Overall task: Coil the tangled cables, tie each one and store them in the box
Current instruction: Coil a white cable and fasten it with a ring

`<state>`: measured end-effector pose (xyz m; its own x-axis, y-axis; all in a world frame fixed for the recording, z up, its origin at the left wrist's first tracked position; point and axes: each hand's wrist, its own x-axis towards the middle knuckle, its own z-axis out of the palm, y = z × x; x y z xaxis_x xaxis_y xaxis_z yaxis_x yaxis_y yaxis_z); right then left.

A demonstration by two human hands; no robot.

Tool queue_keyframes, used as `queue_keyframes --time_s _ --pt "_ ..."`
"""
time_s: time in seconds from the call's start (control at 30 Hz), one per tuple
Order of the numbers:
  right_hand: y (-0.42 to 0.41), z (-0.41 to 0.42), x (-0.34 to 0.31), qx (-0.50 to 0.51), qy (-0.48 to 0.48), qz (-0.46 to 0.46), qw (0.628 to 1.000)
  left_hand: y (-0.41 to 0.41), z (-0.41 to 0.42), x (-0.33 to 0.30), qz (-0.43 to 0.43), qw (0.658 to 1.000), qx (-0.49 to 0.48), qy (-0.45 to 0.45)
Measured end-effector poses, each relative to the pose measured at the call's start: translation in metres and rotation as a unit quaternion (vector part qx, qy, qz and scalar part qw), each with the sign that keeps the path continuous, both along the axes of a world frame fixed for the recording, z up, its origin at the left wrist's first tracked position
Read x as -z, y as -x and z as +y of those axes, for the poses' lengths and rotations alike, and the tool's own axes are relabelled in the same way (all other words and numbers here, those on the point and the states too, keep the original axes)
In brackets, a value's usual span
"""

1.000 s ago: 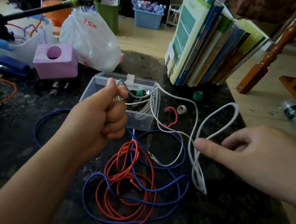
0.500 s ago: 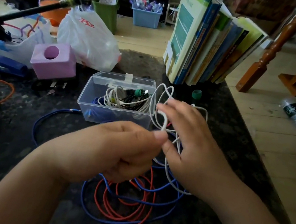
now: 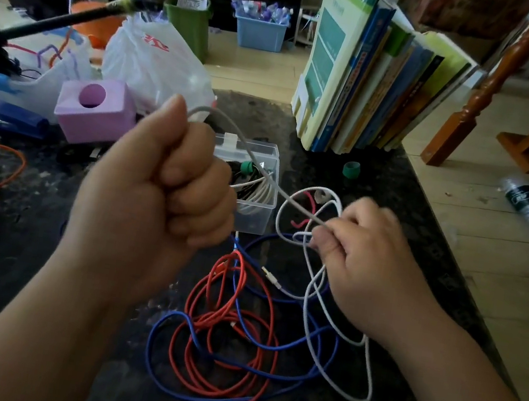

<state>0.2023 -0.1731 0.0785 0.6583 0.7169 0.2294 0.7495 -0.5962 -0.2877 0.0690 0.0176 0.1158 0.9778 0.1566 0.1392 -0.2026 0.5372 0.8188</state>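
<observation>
- The left hand (image 3: 157,190) is clenching one end of a white cable (image 3: 255,160), raised above the dark table (image 3: 379,190).
- The right hand (image 3: 364,261) is pinching that cable further along (its loose loops are trailing near right).
- Red (image 3: 204,308) and blue cables (image 3: 271,347) are lying tangled nearer; the clear box (image 3: 253,219) is sitting just beyond.

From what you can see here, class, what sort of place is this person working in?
Most likely a lived-in home. A row of books stands on the dark table, a wooden stair post rises beside it, and bins sit on the floor behind.
</observation>
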Motion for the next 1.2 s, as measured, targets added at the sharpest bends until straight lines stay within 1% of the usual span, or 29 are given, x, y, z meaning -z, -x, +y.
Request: queue_keyframes --time_s 0.03,0.07,0.1,0.17,0.2,0.23,0.27,0.3,0.33,0.37,0.4,0.43,0.47,0.53,0.6,0.63,0.7,0.73,0.8,0.87,0.93,1.0,1.07,1.13,1.2 --pt "0.004 0.000 -0.009 -0.022 -0.041 -0.034 0.998 -0.001 -0.005 -0.002 0.007 1.000 -0.024 -0.014" --pt "0.010 0.001 -0.017 -0.053 -0.089 -0.047 0.994 -0.004 -0.012 -0.006 0.016 0.999 -0.042 -0.012" --pt "0.018 0.001 -0.025 -0.090 -0.142 -0.035 0.985 -0.005 -0.018 -0.008 0.014 0.998 -0.056 -0.007" --pt "0.036 0.001 -0.034 -0.156 -0.242 0.055 0.956 -0.010 -0.027 -0.007 0.032 0.996 -0.083 -0.005" --pt "0.043 0.001 -0.036 -0.170 -0.280 0.116 0.937 -0.011 -0.030 -0.007 0.042 0.995 -0.089 -0.001" --pt "0.049 0.002 -0.036 -0.164 -0.297 0.182 0.923 -0.012 -0.031 -0.005 0.049 0.994 -0.092 0.005" --pt "0.052 0.004 -0.034 -0.141 -0.275 0.246 0.919 -0.013 -0.031 -0.004 0.058 0.993 -0.098 0.010" --pt "0.052 0.006 -0.029 -0.113 -0.210 0.294 0.926 -0.013 -0.030 -0.003 0.065 0.992 -0.104 0.015" --pt "0.051 0.007 -0.023 -0.100 -0.116 0.306 0.940 -0.014 -0.029 -0.001 0.075 0.991 -0.112 0.017" --pt "0.050 0.007 -0.018 -0.106 -0.026 0.282 0.953 -0.015 -0.027 0.002 0.088 0.989 -0.122 0.012" --pt "0.051 0.007 -0.014 -0.122 0.039 0.247 0.960 -0.017 -0.025 0.005 0.104 0.985 -0.135 0.000" --pt "0.055 0.008 -0.012 -0.144 0.076 0.231 0.959 -0.020 -0.024 0.009 0.119 0.982 -0.148 -0.014" --pt "0.060 0.010 -0.012 -0.171 0.088 0.240 0.952 -0.022 -0.023 0.014 0.133 0.979 -0.156 -0.027" --pt "0.070 0.012 -0.017 -0.217 0.081 0.302 0.925 -0.026 -0.023 0.024 0.152 0.972 -0.165 -0.063" --pt "0.072 0.012 -0.026 -0.242 0.056 0.359 0.900 -0.026 -0.022 0.035 0.164 0.962 -0.175 -0.134" --pt "0.069 0.010 -0.032 -0.249 0.044 0.376 0.891 -0.025 -0.020 0.039 0.167 0.957 -0.169 -0.164" --pt "0.061 0.003 -0.043 -0.252 0.030 0.390 0.885 -0.023 -0.017 0.043 0.166 0.961 -0.130 -0.178" --pt "0.055 -0.001 -0.047 -0.244 0.026 0.385 0.890 -0.021 -0.016 0.043 0.168 0.965 -0.108 -0.171" --pt "0.043 -0.010 -0.054 -0.214 0.002 0.333 0.918 -0.019 -0.013 0.043 0.184 0.967 -0.075 -0.161" --pt "0.032 -0.016 -0.056 -0.167 -0.059 0.243 0.954 -0.018 -0.012 0.042 0.197 0.962 -0.036 -0.186" --pt "0.026 -0.016 -0.057 -0.125 -0.118 0.142 0.975 -0.017 -0.016 0.041 0.194 0.956 0.020 -0.220" --pt "0.021 -0.015 -0.054 -0.097 -0.150 0.071 0.981 -0.015 -0.022 0.040 0.186 0.955 0.082 -0.217" --pt "0.015 -0.014 -0.049 -0.078 -0.172 0.034 0.982 -0.015 -0.027 0.036 0.187 0.959 0.139 -0.164" --pt "0.011 -0.014 -0.043 -0.065 -0.186 0.017 0.980 -0.015 -0.030 0.032 0.180 0.958 0.180 -0.128" --pt "0.008 -0.011 -0.034 -0.057 -0.189 0.015 0.980 -0.015 -0.031 0.028 0.165 0.961 0.198 -0.101"
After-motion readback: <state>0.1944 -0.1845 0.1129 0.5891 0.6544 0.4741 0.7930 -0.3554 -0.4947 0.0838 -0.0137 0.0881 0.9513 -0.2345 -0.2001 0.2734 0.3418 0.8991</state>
